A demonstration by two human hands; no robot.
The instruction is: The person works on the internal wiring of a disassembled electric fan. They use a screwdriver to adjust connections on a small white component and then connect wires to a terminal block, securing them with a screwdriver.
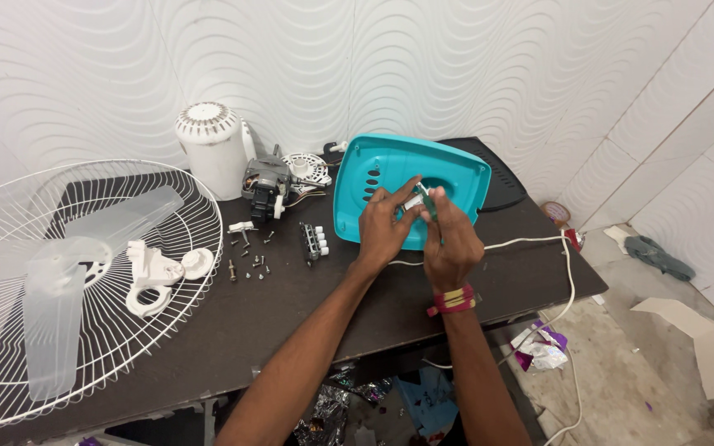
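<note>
Teal fan cover (390, 177) stands behind both hands pinching a small white part (412, 201).

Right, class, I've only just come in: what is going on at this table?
A person's left hand and right hand pinch a small white part in front of a tilted teal cover. A white cord trails off right. A fan motor, loose screws, translucent blades and a wire guard lie on the dark table.
</note>
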